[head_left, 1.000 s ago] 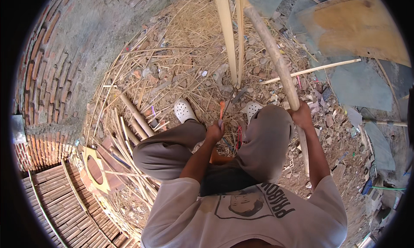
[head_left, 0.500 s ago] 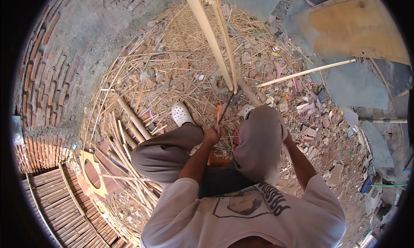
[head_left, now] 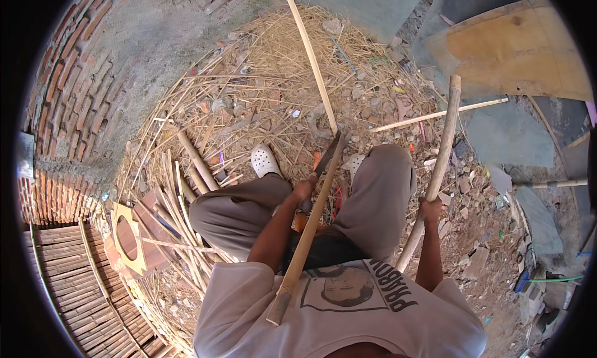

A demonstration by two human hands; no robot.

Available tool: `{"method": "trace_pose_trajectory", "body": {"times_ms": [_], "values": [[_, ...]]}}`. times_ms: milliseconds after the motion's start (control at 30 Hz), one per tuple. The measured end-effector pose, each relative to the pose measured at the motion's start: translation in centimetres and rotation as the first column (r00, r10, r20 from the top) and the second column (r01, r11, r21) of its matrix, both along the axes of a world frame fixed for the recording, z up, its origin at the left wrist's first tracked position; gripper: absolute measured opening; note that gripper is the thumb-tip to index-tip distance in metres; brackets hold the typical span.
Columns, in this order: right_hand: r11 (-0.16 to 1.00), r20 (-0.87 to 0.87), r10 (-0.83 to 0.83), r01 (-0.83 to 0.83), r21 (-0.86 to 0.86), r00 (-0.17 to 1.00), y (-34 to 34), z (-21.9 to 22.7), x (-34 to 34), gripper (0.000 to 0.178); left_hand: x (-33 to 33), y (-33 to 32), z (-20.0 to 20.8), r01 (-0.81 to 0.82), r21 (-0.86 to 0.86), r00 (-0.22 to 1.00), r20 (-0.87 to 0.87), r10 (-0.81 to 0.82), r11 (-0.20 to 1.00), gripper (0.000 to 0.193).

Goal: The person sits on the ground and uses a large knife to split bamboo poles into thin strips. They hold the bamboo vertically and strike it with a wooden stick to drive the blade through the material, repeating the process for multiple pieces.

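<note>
Bright, diffuse daylight spreads over the scene, leaving mostly soft shadows. The low bricks (head_left: 56, 199) at left glow warmer than the gray wall (head_left: 143, 59) above, and the lap (head_left: 320, 247) falls into deep shade. Fisheye distortion bows the bamboo slats (head_left: 68, 277) near the rim, where black vignetting swallows the corners. Finger detail on the left hand (head_left: 304, 189) and right hand (head_left: 430, 210) looks soft.

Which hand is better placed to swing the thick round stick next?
The right hand, I think: it grips the thick round stick, with a long part reaching out beyond the fist. The left hand looks busy: it holds the dark-bladed knife, well away from that stick.
</note>
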State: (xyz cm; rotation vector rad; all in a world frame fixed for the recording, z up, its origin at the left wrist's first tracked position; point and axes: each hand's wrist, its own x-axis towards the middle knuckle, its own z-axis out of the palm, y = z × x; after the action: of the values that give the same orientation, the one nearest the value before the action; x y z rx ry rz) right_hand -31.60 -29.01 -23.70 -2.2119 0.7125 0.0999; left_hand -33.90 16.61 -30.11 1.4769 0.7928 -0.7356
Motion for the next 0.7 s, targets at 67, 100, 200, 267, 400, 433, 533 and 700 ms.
{"method": "trace_pose_trajectory", "body": {"times_ms": [67, 100, 200, 267, 400, 433, 533, 700], "values": [[0.998, -0.091, -0.064, 0.064, -0.003, 0.994, -1.8, -4.4, -3.8, 0.036, -0.5, 0.0, 0.6, 0.010, -0.014, 1.000, -0.013, -0.010, 1.000, 0.066], [0.981, -0.142, -0.101, 0.075, -0.179, 0.985, -0.7, -4.6, -5.3, 0.037, -1.1, 0.2, 0.1, 0.035, 0.061, 0.999, 0.032, -0.037, 0.998, 0.064], [0.968, -0.355, -0.143, 0.055, -0.247, 0.924, 0.3, -4.4, -10.9, 0.051, -1.2, -0.5, 1.3, 0.085, 0.120, 0.992, 0.081, -0.095, 0.989, 0.061], [0.957, -0.452, -0.152, 0.016, -0.289, 0.879, -2.1, -10.2, -15.7, 0.048, -1.6, -0.8, 3.3, 0.056, 0.092, 0.993, 0.103, -0.065, 0.994, 0.060], [0.969, -0.546, -0.206, 0.092, -0.229, 0.812, -3.5, -15.1, -22.0, 0.050, -6.1, 0.8, 5.7, -0.125, 0.030, 0.982, 0.145, 0.120, 0.992, 0.056], [0.966, -0.551, -0.243, 0.148, -0.212, 0.798, -3.8, -16.9, -24.0, 0.052, -6.1, 0.8, 6.9, -0.127, 0.032, 0.980, 0.159, 0.121, 0.991, 0.054], [0.956, -0.438, -0.240, 0.132, -0.263, 0.866, -4.7, -16.9, -24.9, 0.062, -7.9, -0.5, 15.5, -0.084, 0.162, 0.968, 0.247, 0.042, 0.983, 0.042], [0.988, 0.469, -0.152, 0.128, 0.082, 0.870, 3.3, 6.6, -10.2, 0.051, -11.2, -0.7, 19.4, -0.294, 0.038, 0.902, 0.341, 0.264, 0.955, 0.023]]}}
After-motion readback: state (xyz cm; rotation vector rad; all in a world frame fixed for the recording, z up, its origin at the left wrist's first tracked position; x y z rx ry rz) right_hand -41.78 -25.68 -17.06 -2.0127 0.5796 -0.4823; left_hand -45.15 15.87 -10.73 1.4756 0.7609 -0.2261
